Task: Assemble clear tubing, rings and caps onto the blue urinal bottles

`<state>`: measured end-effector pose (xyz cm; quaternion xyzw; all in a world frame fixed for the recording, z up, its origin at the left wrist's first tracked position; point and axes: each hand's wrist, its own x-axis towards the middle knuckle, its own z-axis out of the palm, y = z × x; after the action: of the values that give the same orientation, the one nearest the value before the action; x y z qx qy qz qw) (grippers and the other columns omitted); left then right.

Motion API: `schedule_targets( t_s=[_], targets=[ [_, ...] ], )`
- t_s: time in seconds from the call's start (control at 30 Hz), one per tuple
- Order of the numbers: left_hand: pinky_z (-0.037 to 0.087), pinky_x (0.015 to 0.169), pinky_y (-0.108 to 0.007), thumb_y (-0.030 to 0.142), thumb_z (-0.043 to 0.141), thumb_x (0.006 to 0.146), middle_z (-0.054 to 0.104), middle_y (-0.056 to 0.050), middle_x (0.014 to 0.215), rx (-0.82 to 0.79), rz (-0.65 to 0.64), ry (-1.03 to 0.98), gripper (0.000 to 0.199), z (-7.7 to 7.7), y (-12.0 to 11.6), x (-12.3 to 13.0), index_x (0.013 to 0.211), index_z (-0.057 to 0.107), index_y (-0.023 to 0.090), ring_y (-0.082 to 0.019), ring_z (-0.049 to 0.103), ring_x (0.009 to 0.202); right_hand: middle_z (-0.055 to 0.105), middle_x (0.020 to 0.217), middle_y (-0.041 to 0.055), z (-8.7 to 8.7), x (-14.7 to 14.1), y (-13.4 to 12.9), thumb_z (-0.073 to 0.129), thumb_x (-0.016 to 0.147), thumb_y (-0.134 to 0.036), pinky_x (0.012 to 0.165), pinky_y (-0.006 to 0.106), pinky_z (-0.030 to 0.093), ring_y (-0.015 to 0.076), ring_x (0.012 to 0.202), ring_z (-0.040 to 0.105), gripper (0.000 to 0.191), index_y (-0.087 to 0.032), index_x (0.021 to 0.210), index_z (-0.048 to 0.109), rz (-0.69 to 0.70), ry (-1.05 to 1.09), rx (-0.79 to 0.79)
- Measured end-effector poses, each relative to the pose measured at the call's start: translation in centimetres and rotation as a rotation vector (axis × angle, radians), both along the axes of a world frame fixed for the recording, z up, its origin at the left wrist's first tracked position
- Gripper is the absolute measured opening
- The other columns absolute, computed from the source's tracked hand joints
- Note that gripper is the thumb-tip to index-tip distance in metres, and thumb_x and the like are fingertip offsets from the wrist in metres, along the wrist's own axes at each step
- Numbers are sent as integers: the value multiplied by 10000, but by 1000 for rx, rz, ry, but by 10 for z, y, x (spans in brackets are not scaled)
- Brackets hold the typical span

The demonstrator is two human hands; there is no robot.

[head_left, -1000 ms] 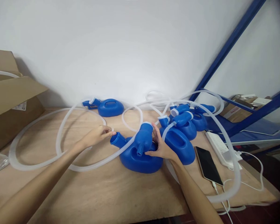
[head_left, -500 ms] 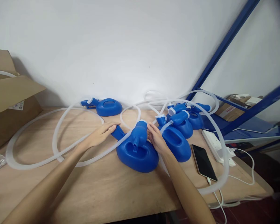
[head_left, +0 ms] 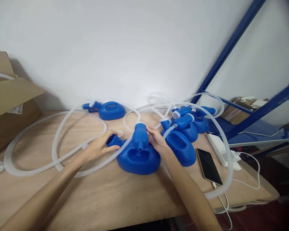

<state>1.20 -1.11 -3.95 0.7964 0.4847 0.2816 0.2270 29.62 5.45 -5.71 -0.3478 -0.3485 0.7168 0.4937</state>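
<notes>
At six o'clock in the view, a blue jug [head_left: 138, 168] sits on the surface [head_left: 110, 199]. At its ten o'clock, the left hand [head_left: 103, 146] curls, partly open, around its neck; at its one o'clock, the right hand [head_left: 157, 140] grips a blue spout [head_left: 140, 136] with bent fingers. A phone [head_left: 209, 166] lies at three o'clock.

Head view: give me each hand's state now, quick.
Left hand: closed around the round open neck of a blue plastic jug.
Right hand: closed on a blue bulb-shaped plastic spout piece.
</notes>
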Motion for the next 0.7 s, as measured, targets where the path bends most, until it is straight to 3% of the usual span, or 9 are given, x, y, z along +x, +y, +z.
schedule_targets(
  t_s=[0.2, 0.3, 0.4, 0.5, 0.6, 0.7],
  targets=[
    [531, 877, -395, 665, 612, 912, 665, -66, 1172, 37, 122, 75, 529, 3, -10, 8, 1211, 580, 230, -267, 656, 1021, 620, 748, -51, 8, 2, -7, 925, 638, -570, 600, 225, 459, 113, 682, 579, 471, -232, 803, 642, -84, -12, 180],
    [528, 854, -411, 665, 579, 921, 654, -70, 1121, 63, 156, 143, 500, 4, -14, 14, 1141, 577, 216, -278, 664, 995, 566, 712, -64, 18, 8, -4, 868, 669, -646, 521, 219, 371, 98, 609, 509, 485, -255, 895, 690, -37, -198, 211],
    [533, 817, -418, 641, 503, 964, 641, -72, 1116, 86, 148, 259, 467, 4, -17, 16, 1140, 606, 221, -277, 679, 936, 606, 740, -46, 27, 15, 3, 811, 753, -587, 488, 235, 287, 102, 577, 476, 448, -280, 1073, 751, 76, -464, 258],
    [553, 773, -415, 611, 473, 981, 655, -81, 1141, 116, 156, 346, 464, 1, -16, 15, 1172, 644, 224, -280, 692, 909, 684, 811, 13, 29, 16, 7, 681, 834, -560, 507, 267, 324, 141, 626, 532, 352, -233, 916, 782, 58, -582, 360],
    [574, 899, -451, 536, 457, 1011, 667, -118, 1285, 231, 162, 316, 438, 3, -20, 16, 1234, 652, 213, -310, 689, 1087, 720, 829, 27, 24, 11, 4, 586, 881, -482, 611, 303, 435, 183, 713, 597, 314, -230, 781, 744, -94, -610, 474],
    [475, 1140, -496, 417, 361, 1077, 583, -128, 1507, 396, 67, 215, 444, 13, -32, 29, 1408, 585, 225, -310, 558, 1384, 745, 863, 20, 20, 6, -6, 557, 912, -425, 806, 328, 493, 222, 873, 664, 285, -231, 791, 729, -215, -613, 559]
  ],
)
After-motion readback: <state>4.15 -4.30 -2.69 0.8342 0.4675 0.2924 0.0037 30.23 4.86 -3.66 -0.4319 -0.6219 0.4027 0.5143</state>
